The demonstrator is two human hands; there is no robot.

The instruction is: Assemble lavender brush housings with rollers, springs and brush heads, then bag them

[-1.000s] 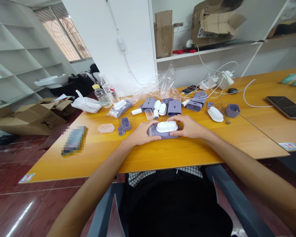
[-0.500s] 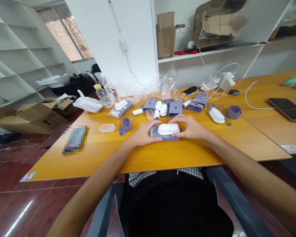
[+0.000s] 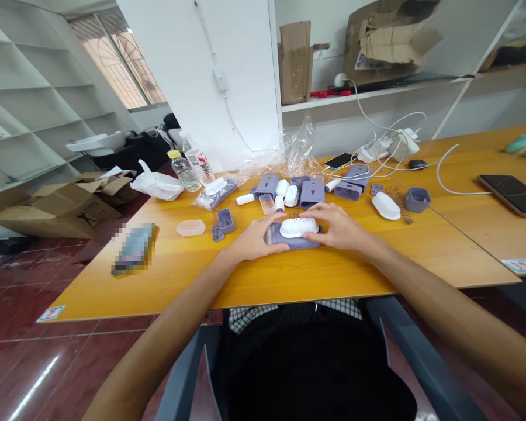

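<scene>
A purple-grey plastic housing [image 3: 289, 241] lies on the wooden table [image 3: 298, 272] in front of me, with a white ridged oval part [image 3: 298, 227] on top of it. My left hand [image 3: 253, 238] grips the housing's left end, fingers curled round it. My right hand [image 3: 336, 227] holds its right end, fingertips pressed on the white part.
Beyond my hands lie several purple housings [image 3: 311, 192], white caps [image 3: 384, 206], springs [image 3: 401, 204] and a small clear tray [image 3: 190, 227]. A dark phone [image 3: 134, 248] lies at the left, water bottles [image 3: 184, 169] and plastic bags [image 3: 155, 186] further back, another phone [image 3: 511, 194] and cables [image 3: 447, 166] at the right.
Both hands stay on the housing. My right hand's fingers have come down closer onto the white part. The view has shifted slightly.
</scene>
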